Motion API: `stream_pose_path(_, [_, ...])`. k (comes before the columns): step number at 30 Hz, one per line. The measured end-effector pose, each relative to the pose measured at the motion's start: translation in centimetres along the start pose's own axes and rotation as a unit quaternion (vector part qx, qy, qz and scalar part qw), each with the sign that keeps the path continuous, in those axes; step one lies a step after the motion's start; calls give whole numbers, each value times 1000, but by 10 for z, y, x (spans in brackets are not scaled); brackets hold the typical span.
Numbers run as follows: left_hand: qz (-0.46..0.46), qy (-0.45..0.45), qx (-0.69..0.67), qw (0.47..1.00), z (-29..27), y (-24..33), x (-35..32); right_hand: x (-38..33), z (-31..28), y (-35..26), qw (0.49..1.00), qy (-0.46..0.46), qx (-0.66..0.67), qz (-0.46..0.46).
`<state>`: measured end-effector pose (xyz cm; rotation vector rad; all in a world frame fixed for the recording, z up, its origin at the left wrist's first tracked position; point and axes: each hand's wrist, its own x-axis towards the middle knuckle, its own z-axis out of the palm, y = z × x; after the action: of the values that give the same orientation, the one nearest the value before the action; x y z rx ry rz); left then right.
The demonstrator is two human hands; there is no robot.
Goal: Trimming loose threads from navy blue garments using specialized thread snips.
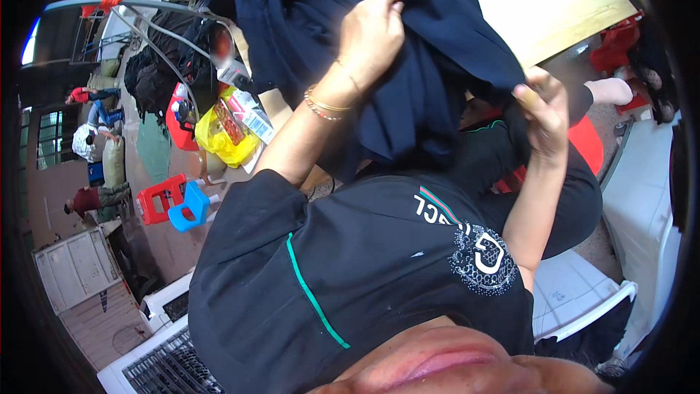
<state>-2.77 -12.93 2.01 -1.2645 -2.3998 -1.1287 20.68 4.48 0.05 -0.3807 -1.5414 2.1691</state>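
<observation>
A large heap of dark navy cloth spreads from the table down to my lap in loose folds. My left hand, with bracelets at its wrist, is closed on a fold near the middle of the heap. At the cloth's right edge my right hand pinches the corner between thumb and fingers, holding that edge drawn out to the right. Whether the cloth is a finished garment I cannot tell.
Under the cloth lies a pale wooden tabletop. Left of me are a yellow plastic bag, black bags, a blue stool and a red stool. A white bin stands at right. Several people are farther left.
</observation>
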Motion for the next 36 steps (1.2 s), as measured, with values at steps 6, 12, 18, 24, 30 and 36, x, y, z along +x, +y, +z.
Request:
stream_pose_path(6, [66, -40, -61, 995, 11, 41, -17, -25, -67, -15, 948, -95, -263, 151])
stream_pose_path(12, [191, -297, 55, 934, -29, 33, -7, -11, -54, 5, 964, 100, -244, -12])
stream_pose_path(18, [238, -330, 43, 912, -76, 29, 91, 20, 17, 1, 920, 87, -365, -110])
stream_pose_path(24, [446, -258, 150, 844, -13, -23, 131, 33, 26, 26, 869, 66, -481, -99])
stream_pose_path(30, [157, -470, -124, 860, -14, 12, 140, 1, -26, -16, 989, 37, -87, -114])
stream_pose_path(36, [27, -511, -343, 788, -43, 114, 95, -50, -61, -51, 948, -41, 132, -288])
